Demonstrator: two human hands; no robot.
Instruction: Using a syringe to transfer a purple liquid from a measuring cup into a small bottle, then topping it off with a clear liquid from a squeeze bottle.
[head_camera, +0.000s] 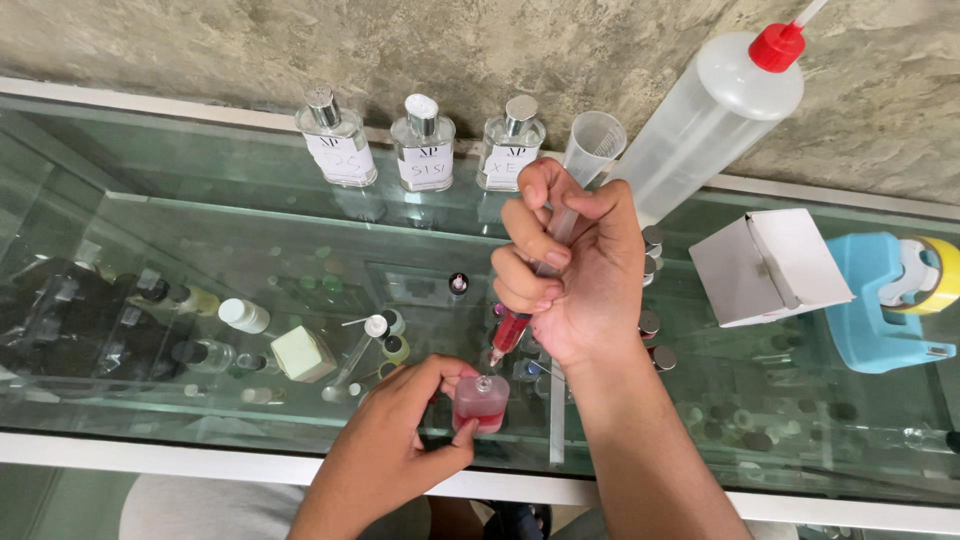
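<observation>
Syringe (512, 330) with red liquid in its barrel is held upright-tilted in the right hand (575, 270), needle end down. The fingers of this hand wrap closed around the upper barrel, with the thumb at the plunger end. The syringe tip stands directly over the neck of a small glass bottle (481, 402), at or just above the opening; actual contact cannot be told.

The small glass bottle contains pink-red liquid and stands on the glass countertop (180, 240) near its front edge. The left hand (400, 440) grips the bottle from the left side, thumb and fingers closed narrowly around its body.

Along the back of the countertop, against the rough wall, stand three clear perfume bottles (423, 145) with silver caps and white labels. To their right is a clear measuring cylinder (596, 140), partly hidden behind the right hand. A large translucent squeeze bottle (715, 115) with a red nozzle cap leans beside it. Further right lie an open white carton (770, 265) and a blue tape dispenser (870, 300) with a yellow roll. Assorted bottles and caps show on the shelf beneath the glass.
</observation>
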